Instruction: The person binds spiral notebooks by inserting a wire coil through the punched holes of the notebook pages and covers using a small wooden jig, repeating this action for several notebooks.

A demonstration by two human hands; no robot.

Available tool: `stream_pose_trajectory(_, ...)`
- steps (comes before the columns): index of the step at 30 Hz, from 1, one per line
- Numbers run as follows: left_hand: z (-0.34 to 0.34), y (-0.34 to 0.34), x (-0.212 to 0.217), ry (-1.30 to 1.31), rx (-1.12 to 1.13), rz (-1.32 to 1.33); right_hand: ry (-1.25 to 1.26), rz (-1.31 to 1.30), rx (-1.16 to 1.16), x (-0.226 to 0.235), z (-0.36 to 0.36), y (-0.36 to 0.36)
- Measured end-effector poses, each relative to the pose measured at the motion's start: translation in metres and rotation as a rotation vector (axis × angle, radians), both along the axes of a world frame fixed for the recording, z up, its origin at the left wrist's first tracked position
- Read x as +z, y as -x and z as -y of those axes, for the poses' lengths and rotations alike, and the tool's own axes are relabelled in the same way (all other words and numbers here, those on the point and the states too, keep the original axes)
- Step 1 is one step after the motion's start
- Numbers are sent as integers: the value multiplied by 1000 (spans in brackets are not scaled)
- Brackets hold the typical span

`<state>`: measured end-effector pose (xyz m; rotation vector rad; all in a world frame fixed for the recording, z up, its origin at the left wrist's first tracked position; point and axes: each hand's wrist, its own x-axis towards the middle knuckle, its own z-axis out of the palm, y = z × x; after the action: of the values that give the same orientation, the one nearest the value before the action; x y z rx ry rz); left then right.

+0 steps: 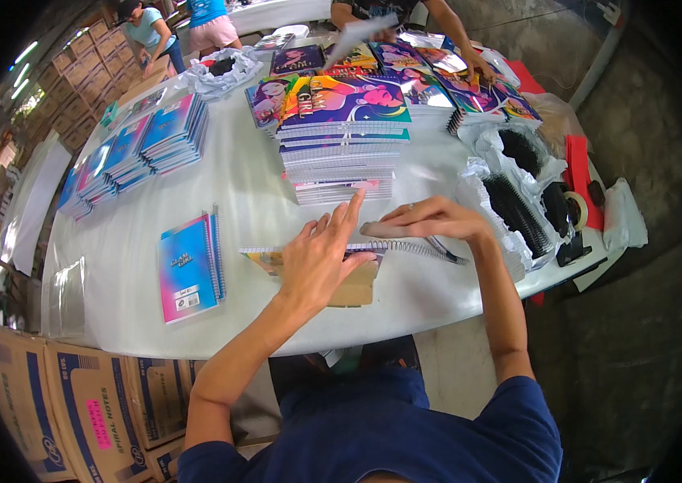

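A spiral notebook with a brown cardboard back [355, 283] lies flat on the white table [236, 185] in front of me. My left hand [321, 258] presses flat on it, fingers spread. My right hand [429, 221] pinches the far right edge of the notebook by its wire spiral [413, 248]. A black pen-like piece sticks out under the right hand toward the right.
A tall stack of colourful spiral notebooks [341, 137] stands just behind my hands. More blue and pink notebooks lie at left [188, 270] and back left [140, 153]. White bags of black spiral coils [518, 209] sit at right. Cardboard boxes [75, 402] stand below left. Other people work at the far end.
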<state>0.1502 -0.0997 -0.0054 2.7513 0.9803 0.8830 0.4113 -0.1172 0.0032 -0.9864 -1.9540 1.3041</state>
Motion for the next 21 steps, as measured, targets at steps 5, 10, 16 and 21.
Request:
stream_pose_trajectory(5,1,5,4,-4,10,-21,75,282,-68,-11,-6,11)
stream_pose_trajectory(10,-5,13,1,-75,45,1,108,-327,53,-10,0,9)
stream_pose_trajectory(16,-4,20,0,-58,52,36,262,-680,48,-15,5,12)
stream_pose_trajectory(21,-4,24,6,-29,53,31,116,-231,-9,-24,-14,14)
